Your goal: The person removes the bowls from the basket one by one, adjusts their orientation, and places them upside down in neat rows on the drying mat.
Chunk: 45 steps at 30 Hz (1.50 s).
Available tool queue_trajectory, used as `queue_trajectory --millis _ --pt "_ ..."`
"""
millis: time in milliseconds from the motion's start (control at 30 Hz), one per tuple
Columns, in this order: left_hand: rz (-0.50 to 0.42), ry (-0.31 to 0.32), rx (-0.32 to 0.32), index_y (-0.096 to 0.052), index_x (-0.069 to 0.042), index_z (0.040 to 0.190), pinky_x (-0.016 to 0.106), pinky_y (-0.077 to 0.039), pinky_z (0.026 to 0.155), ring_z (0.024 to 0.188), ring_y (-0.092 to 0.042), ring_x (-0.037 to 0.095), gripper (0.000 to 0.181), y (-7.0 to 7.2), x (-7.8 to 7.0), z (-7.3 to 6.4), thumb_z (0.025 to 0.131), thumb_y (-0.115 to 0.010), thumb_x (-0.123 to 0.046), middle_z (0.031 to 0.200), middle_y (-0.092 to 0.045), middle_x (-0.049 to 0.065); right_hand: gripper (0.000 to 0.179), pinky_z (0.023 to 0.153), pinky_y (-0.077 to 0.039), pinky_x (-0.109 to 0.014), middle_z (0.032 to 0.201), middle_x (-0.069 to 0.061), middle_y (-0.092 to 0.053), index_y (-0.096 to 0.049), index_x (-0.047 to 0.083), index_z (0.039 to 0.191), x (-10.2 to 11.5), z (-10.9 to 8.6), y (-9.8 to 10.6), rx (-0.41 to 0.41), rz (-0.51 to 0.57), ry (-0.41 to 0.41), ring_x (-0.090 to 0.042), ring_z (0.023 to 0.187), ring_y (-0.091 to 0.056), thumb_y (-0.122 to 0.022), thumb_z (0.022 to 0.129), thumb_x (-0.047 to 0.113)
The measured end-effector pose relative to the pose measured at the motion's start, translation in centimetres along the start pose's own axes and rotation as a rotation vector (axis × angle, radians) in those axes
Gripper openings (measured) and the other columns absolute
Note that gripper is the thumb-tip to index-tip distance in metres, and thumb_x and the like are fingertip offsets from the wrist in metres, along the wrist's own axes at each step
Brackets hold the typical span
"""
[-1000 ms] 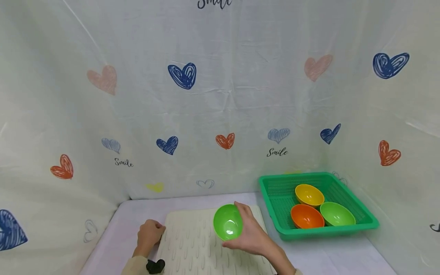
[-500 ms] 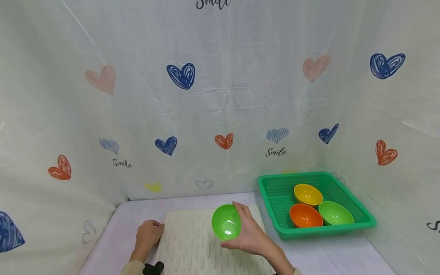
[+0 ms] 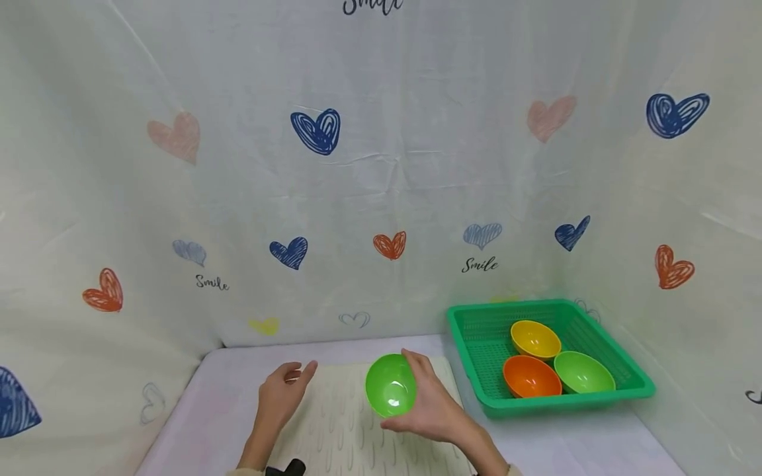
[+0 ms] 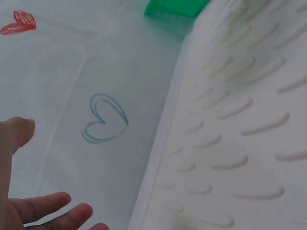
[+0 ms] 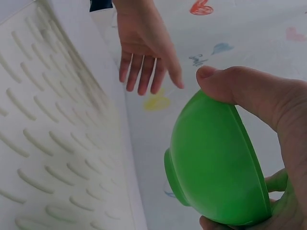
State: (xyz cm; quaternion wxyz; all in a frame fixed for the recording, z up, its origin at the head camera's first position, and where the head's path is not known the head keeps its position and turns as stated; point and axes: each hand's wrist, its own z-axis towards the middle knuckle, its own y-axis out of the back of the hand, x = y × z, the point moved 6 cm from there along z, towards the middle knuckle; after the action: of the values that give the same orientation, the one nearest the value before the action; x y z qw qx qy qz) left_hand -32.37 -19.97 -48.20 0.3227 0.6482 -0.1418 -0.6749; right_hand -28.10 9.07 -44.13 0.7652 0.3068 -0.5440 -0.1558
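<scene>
My right hand (image 3: 430,403) holds a green bowl (image 3: 390,385) by its rim, thumb on one side and fingers on the other. The bowl is tilted, its hollow facing me in the head view. In the right wrist view the green bowl (image 5: 216,163) shows its outer side and foot. My left hand (image 3: 281,395) is over the left part of a cream ribbed mat (image 3: 333,430) and holds nothing. Its thumb and fingers are spread apart in the left wrist view, where the left hand (image 4: 43,211) shows at the lower left edge.
A green basket (image 3: 476,344) stands at the back right of the white-covered table (image 3: 202,396). Inside it lie a yellow bowl (image 3: 536,339), an orange bowl (image 3: 532,377) and a light green bowl (image 3: 585,372). A white curtain (image 3: 381,165) printed with hearts rises behind.
My left hand has left the mat's left edge and moved right and up over the mat, its fingers loosening apart. The right hand and the green bowl have stayed almost in place.
</scene>
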Motion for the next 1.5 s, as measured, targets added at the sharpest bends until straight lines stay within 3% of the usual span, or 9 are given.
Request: queue_trajectory --millis 167,267,333,467,567,767,933,1200,1500 --pt "-0.107 0.007 0.045 -0.061 -0.01 0.127 0.043 -0.055 0.083 0.106 -0.064 0.03 0.072 -1.1 -2.4 -1.0 0.088 -0.05 -0.068 0.118 -0.067 0.014 0.121 0.085 -0.053 -0.04 0.145 -0.008 -0.034 -0.025 0.01 0.151 0.3 0.2 0.2 -0.008 0.007 0.021 -0.024 0.118 -0.052 -0.088 0.056 0.053" --pt "-0.219 0.032 0.116 -0.06 -0.007 0.127 0.037 -0.057 0.08 0.105 -0.065 0.029 0.076 -2.2 -3.6 -1.8 0.087 -0.048 -0.069 0.118 -0.067 0.015 0.122 0.087 -0.053 -0.039 0.145 -0.007 -0.035 -0.025 0.01 0.15 0.5 0.2 0.2 -0.01 0.008 0.028 -0.022 0.118 -0.052 -0.088 0.056 0.055" --pt "-0.327 0.056 0.209 -0.057 -0.001 0.13 0.036 -0.058 0.08 0.107 -0.065 0.031 0.081 -3.2 -4.3 -2.4 0.088 -0.047 -0.07 0.12 -0.066 0.019 0.122 0.087 -0.052 -0.039 0.144 -0.007 -0.035 -0.026 0.01 0.15 0.6 0.2 0.1 -0.003 0.015 0.028 -0.022 0.118 -0.052 -0.088 0.056 0.056" --pt "-0.536 0.089 0.472 -0.046 0.011 0.135 0.04 -0.058 0.085 0.111 -0.064 0.033 0.091 -5.2 -5.4 -3.9 0.091 -0.041 -0.069 0.124 -0.062 0.025 0.121 0.087 -0.052 -0.038 0.144 -0.006 -0.035 -0.026 0.01 0.15 0.9 0.3 -0.1 0.018 0.026 0.038 -0.022 0.117 -0.052 -0.088 0.056 0.054" --pt "-0.651 0.102 0.657 -0.047 0.012 0.134 0.041 -0.057 0.087 0.107 -0.066 0.03 0.09 -6.6 -6.0 -4.9 0.094 -0.035 -0.067 0.121 -0.064 0.023 0.121 0.086 -0.052 -0.037 0.145 -0.007 -0.035 -0.024 0.01 0.151 1.1 0.3 -0.2 0.039 0.038 0.052 -0.022 0.116 -0.053 -0.088 0.057 0.052" --pt "-0.778 0.154 0.867 -0.064 0.002 0.118 0.04 -0.057 0.087 0.094 -0.071 0.023 0.078 -9.1 -6.1 -6.7 0.095 -0.034 -0.066 0.103 -0.073 0.013 0.121 0.085 -0.052 -0.034 0.146 -0.006 -0.033 -0.022 0.012 0.152 1.1 -0.1 -0.3 0.089 0.073 0.072 -0.023 0.115 -0.053 -0.089 0.059 0.049" --pt "-0.865 0.178 0.925 -0.064 0.001 0.117 0.04 -0.056 0.088 0.093 -0.071 0.021 0.076 -10.0 -6.0 -7.4 0.096 -0.033 -0.064 0.1 -0.074 0.01 0.12 0.087 -0.052 -0.035 0.146 -0.006 -0.033 -0.021 0.013 0.152 1.2 -0.3 -0.2 0.098 0.047 0.095 -0.022 0.116 -0.053 -0.088 0.059 0.05" --pt "-0.975 0.198 0.917 -0.056 0.001 0.129 0.037 -0.055 0.091 0.102 -0.069 0.022 0.071 -10.0 -5.6 -7.6 0.097 -0.038 -0.059 0.112 -0.07 0.013 0.12 0.089 -0.052 -0.036 0.144 -0.006 -0.035 -0.022 0.012 0.152 1.4 -0.3 -0.4 0.119 0.069 0.117 -0.022 0.114 -0.054 -0.088 0.059 0.049" --pt "-1.023 0.205 0.928 -0.056 0.0 0.13 0.038 -0.055 0.092 0.103 -0.069 0.022 0.065 -9.8 -5.7 -7.4 0.099 -0.038 -0.055 0.111 -0.071 0.012 0.12 0.087 -0.052 -0.036 0.145 -0.006 -0.034 -0.021 0.014 0.153 1.5 -0.1 -0.4 0.133 0.033 0.104 -0.02 0.113 -0.054 -0.087 0.06 0.052"
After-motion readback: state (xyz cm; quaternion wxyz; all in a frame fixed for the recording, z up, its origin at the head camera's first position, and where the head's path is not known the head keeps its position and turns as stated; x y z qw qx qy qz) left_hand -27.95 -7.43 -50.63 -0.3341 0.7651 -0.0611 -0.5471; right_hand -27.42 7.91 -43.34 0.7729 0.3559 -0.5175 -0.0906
